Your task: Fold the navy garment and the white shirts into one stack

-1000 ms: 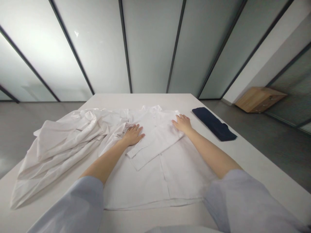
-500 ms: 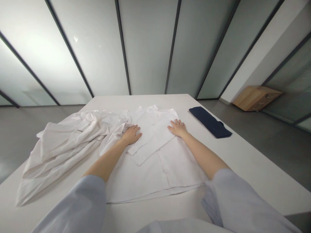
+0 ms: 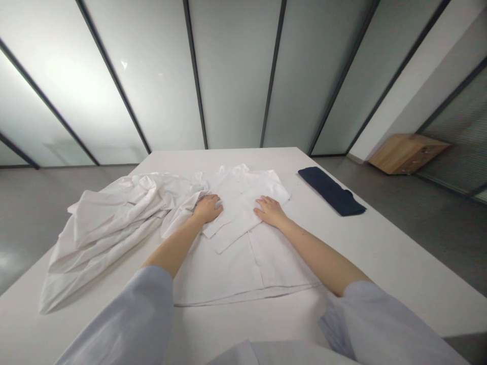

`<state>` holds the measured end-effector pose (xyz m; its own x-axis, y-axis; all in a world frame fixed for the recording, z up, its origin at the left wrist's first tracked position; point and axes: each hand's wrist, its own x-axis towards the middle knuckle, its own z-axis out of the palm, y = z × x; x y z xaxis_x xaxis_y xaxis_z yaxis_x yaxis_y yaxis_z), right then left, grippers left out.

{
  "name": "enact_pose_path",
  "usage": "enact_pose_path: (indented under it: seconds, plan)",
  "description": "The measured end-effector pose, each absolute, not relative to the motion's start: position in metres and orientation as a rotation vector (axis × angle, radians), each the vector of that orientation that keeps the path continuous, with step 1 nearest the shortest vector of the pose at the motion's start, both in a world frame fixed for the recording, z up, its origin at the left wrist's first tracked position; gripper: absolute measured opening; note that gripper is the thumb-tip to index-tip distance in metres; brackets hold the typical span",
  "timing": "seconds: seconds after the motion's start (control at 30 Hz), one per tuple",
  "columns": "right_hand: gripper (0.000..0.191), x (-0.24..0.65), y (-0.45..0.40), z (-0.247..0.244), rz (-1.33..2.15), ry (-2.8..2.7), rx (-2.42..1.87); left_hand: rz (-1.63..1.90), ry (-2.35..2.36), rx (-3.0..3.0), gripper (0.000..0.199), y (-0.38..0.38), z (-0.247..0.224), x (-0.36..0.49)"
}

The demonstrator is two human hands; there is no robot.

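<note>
A white buttoned shirt [image 3: 232, 274] lies front up on the table, its collar at the far end and one sleeve [image 3: 234, 230] folded across the front. At the shirt's left side, my left hand [image 3: 207, 209] has its fingers curled, with a bit of white cloth showing between thumb and fingers. My right hand [image 3: 271, 212] rests on the right part of the shirt, fingers apart and slightly bent. Beside my left hand, a rumpled heap of white cloth [image 3: 114, 223] spreads to the left and touches the shirt.
Across the white table [image 3: 380, 253], a folded dark navy cloth [image 3: 331, 190] lies to the right. Frosted glass panels [image 3: 236, 76] stand behind the table. A wooden cabinet [image 3: 407, 152] is on the floor at the far right.
My right hand has moved left, inward from the shirt's right edge. My left hand's fingers have curled in on the cloth. The view has shifted slightly.
</note>
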<state>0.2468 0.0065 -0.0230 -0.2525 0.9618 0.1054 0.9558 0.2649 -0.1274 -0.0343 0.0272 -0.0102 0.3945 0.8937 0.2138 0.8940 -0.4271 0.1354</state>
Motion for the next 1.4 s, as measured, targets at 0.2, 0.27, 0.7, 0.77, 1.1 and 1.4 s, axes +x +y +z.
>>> enact_pose_path:
  seconds: [0.2,0.27,0.7,0.77,1.1,1.4]
  plan:
    - [0.049,0.253,0.009,-0.023,0.086,-2.353,-1.772,-0.468,-1.786,-2.393,0.023,0.017,-0.004,-0.036]
    - [0.049,0.253,0.01,-0.024,0.089,-2.35,-1.765,-0.363,-1.868,-2.427,0.026,0.017,-0.003,-0.036]
    - [0.049,0.254,0.008,-0.022,0.121,-2.348,-1.76,-0.396,-1.948,-2.572,0.023,0.011,-0.002,-0.04]
    - [0.049,0.254,0.008,-0.022,0.126,-2.346,-1.763,-0.402,-1.959,-2.573,0.023,0.011,-0.001,-0.04]
    - [0.049,0.254,0.008,-0.024,0.124,-2.345,-1.761,-0.618,-1.933,-2.565,0.02,0.01,0.003,-0.041]
    - [0.049,0.255,0.01,-0.025,0.107,-2.364,-1.768,-0.984,-2.03,-1.858,0.037,0.014,0.018,-0.065]
